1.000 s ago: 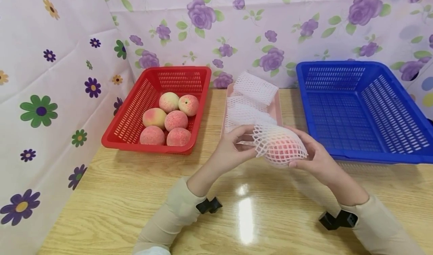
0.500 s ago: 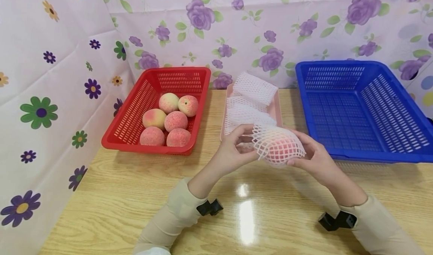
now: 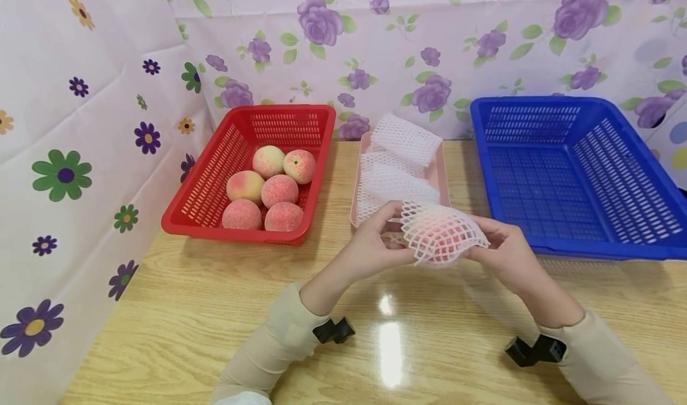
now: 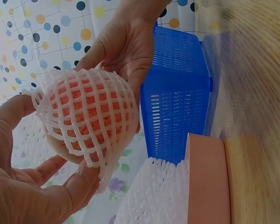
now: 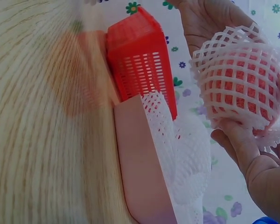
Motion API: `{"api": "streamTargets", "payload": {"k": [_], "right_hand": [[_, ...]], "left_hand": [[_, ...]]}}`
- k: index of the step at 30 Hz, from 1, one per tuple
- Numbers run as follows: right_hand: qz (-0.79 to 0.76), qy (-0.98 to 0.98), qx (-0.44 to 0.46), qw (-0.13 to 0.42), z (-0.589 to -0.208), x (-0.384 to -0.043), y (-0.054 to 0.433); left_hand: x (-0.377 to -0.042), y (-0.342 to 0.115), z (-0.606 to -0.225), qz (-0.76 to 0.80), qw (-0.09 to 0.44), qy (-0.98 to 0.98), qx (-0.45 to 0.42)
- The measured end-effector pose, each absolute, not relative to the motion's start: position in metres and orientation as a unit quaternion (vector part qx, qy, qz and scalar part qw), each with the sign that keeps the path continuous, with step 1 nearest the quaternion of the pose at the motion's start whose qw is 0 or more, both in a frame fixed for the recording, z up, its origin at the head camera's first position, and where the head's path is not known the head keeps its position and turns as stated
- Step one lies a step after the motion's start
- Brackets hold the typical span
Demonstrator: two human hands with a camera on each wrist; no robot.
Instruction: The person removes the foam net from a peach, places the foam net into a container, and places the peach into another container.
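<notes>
A red and pale peach (image 3: pixel 442 238) sits inside a white foam fruit net (image 3: pixel 418 223), held up over the wooden table between both hands. My left hand (image 3: pixel 370 244) grips the net's edge on the left, thumb below and fingers above. On the other side my right hand (image 3: pixel 507 256) holds the wrapped peach; its thumb tip is partly covered by the net. In the left wrist view, the mesh (image 4: pixel 91 109) stretches over the peach's red side, and some pale skin shows beneath. The right wrist view shows right-hand fingers (image 5: pixel 242 144) at the net's lower edge.
Several bare peaches (image 3: pixel 279 191) lie in a red basket (image 3: pixel 177 220) at the left. Behind the hands, a pink tray (image 3: pixel 441 178) bears several foam nets (image 3: pixel 399 181). A blue basket (image 3: pixel 485 178) stands on the right. Patterned cloth (image 3: pixel 376 53) backs the table (image 3: pixel 268 309).
The left hand has shifted slightly right and down with the net's edge. The right thumb has moved from the front of the net to partly under its edge.
</notes>
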State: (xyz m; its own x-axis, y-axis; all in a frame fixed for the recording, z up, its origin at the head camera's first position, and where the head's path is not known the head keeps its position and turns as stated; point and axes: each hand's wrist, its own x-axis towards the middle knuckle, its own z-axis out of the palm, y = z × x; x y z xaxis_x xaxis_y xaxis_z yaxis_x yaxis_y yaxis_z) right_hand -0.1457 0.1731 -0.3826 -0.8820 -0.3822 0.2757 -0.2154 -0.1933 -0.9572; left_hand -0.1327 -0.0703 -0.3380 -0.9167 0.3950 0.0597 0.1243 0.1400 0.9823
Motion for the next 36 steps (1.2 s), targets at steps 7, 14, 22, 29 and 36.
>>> {"api": "streamTargets", "payload": {"k": [7,14,22,29,36], "right_hand": [[-0.736,0.644,-0.206,0.042,-0.376,-0.143,0.169],[-0.728,0.656,-0.197,0.019,-0.376,-0.143,0.169],[-0.709,0.691,-0.137,-0.009,-0.375,-0.143,0.169],[-0.739,0.657,-0.150,-0.014,-0.377,-0.142,0.166],[-0.748,0.647,-0.146,-0.021,-0.377,-0.142,0.165]], "left_hand": [[-0.131,-0.068,-0.338,0.651,0.102,0.734,0.164],[-0.124,-0.066,-0.335,0.652,0.094,0.739,0.140],[-0.120,-0.065,-0.331,0.660,0.101,0.734,0.125],[-0.120,-0.067,-0.331,0.673,0.108,0.724,0.105],[-0.120,-0.065,-0.329,0.692,0.126,0.705,0.090]]}}
